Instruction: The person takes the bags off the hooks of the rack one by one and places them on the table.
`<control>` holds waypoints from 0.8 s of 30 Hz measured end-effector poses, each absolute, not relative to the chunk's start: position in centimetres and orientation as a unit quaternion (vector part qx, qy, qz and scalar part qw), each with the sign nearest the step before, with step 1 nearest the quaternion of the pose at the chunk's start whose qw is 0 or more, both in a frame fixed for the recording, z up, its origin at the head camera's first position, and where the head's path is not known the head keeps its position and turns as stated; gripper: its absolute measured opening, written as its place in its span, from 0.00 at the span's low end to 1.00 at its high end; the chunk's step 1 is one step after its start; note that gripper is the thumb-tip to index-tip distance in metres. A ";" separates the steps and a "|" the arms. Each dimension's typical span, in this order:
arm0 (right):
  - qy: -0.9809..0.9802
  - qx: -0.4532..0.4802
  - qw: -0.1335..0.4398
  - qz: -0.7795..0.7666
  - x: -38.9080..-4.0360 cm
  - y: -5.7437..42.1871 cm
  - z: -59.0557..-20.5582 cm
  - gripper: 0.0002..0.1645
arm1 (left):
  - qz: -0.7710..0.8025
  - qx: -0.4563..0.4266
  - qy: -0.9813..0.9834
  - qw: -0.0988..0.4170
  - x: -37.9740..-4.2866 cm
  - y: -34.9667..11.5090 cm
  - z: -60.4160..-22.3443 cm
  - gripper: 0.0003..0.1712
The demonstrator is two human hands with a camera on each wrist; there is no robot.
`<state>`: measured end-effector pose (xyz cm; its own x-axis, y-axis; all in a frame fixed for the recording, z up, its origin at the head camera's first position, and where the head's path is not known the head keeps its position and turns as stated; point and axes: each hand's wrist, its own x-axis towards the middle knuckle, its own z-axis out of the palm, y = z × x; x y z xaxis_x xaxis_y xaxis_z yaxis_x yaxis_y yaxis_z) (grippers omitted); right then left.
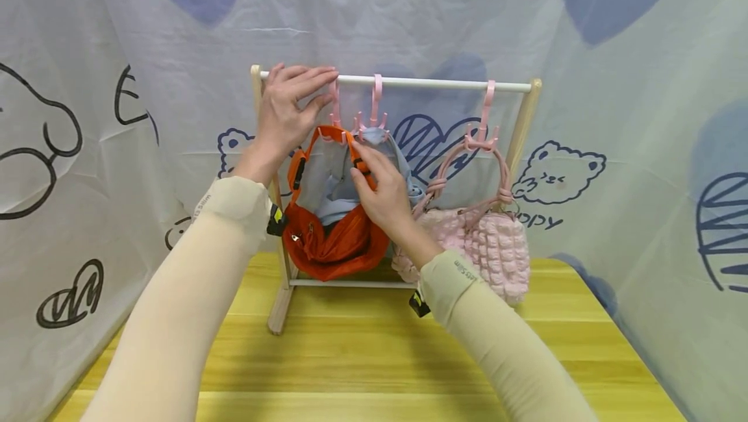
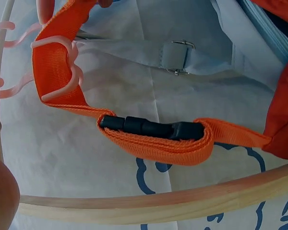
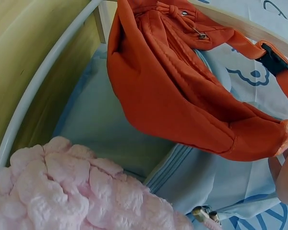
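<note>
In the head view my left hand (image 1: 289, 107) is up at the white rail (image 1: 432, 82), its thumb and forefinger pinching the top of a pink hook (image 1: 336, 110). An orange waist bag (image 1: 333, 250) hangs from this hook by its strap (image 2: 55, 62), which lies over the prongs in the left wrist view. My right hand (image 1: 382, 191) pinches the strap's right side, with fingertips on both sides of the webbing. A black buckle (image 2: 149, 128) joins the strap on the left. Behind hangs a light blue bag (image 1: 339, 198), partly hidden by the orange one.
A pink puffy handbag (image 1: 497, 247) hangs from another pink hook (image 1: 485, 120) on the right, close to my right forearm. The light blue bag's hook (image 1: 376, 100) sits mid-rail. The rack's wooden legs (image 1: 280, 308) stand on the yellow wood-grain table (image 1: 350, 357). Patterned cloth (image 1: 409, 13) surrounds it.
</note>
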<state>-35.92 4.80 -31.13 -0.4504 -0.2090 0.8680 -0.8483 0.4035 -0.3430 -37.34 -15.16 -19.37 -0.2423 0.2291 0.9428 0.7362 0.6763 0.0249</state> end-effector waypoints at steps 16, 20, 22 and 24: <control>-0.724 0.331 0.394 0.460 -36.0 3.8 -31.4 0.26 | -0.244 -0.309 -0.758 0.520 -37.5 -15.2 -19.6 0.21; -0.708 0.321 0.411 0.476 -36.1 3.4 -31.2 0.23 | -0.247 -0.304 -0.761 0.518 -37.4 -15.3 -19.6 0.21; -0.701 0.311 0.418 0.487 -36.0 3.2 -31.1 0.22 | -0.247 -0.301 -0.763 0.515 -37.4 -15.2 -19.5 0.21; -0.697 0.296 0.423 0.497 -36.0 3.1 -31.0 0.21 | -0.249 -0.299 -0.766 0.512 -37.4 -15.2 -19.5 0.21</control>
<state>-36.00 3.10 -31.05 -0.4668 0.0071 0.8844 -0.8339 0.3295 -0.4428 -37.36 -15.17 -19.49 -0.2980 0.2021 0.9329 0.7126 0.6973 0.0766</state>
